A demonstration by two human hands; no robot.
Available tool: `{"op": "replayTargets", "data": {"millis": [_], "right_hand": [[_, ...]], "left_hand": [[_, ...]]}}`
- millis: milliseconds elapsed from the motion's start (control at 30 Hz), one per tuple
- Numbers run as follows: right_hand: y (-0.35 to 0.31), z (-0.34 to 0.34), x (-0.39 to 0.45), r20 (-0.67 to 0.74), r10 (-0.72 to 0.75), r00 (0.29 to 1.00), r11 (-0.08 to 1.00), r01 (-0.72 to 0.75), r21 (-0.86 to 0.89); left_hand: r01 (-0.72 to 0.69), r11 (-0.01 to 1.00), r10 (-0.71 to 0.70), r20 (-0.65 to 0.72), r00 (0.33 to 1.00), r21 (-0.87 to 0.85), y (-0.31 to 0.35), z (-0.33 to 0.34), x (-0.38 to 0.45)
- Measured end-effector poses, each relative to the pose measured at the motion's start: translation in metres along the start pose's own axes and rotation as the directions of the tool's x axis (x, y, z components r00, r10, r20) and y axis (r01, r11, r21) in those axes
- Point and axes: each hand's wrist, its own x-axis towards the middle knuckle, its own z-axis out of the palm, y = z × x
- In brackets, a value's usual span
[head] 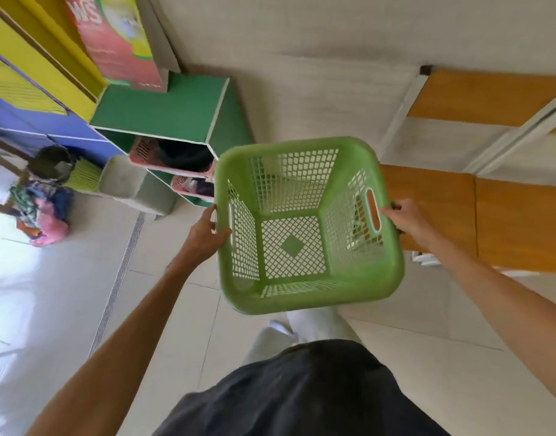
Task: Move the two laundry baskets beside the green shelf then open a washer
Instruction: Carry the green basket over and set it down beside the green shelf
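I hold an empty light-green plastic laundry basket [308, 225] in the air in front of me. My left hand [207, 236] grips its left rim and my right hand [402, 218] grips its right rim by the handle slot. The green shelf [166, 111] stands just beyond the basket to the left, with pink baskets of clothes [173, 155] in its compartments. No washer and no second loose basket are in view.
A red detergent box [119, 42] stands on the green shelf. Yellow and blue cabinets [28, 99] line the left wall. A pile of clothes [44, 202] lies on the floor at left. Orange benches [490, 215] stand at right. A floor drain [119, 278] runs along the tiles.
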Motion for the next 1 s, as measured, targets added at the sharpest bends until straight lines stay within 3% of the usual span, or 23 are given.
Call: {"op": "replayTargets", "data": {"millis": [167, 467, 833, 1000], "right_hand": [[0.010, 0.028, 0.073, -0.007, 0.142, 0.990, 0.990, -0.142, 0.020], [0.043, 0.099, 0.201, 0.050, 0.382, 0.923, 0.924, -0.382, -0.001], [0.064, 0.163, 0.306, -0.063, 0.416, 0.907, 0.904, -0.420, -0.076], [0.063, 0.171, 0.342, -0.102, 0.477, 0.873, 0.870, -0.485, -0.083]], "left_hand": [[-0.068, 0.994, 0.062, 0.075, 0.995, 0.080, 0.001, 0.026, 0.111], [-0.006, 0.993, -0.026, 0.278, 0.960, 0.116, -0.050, 0.111, 0.276], [-0.095, 0.987, 0.050, 0.309, 0.950, 0.132, -0.101, 0.176, 0.409], [-0.025, 0.991, -0.019, 0.320, 0.947, 0.131, -0.095, 0.194, 0.442]]}}
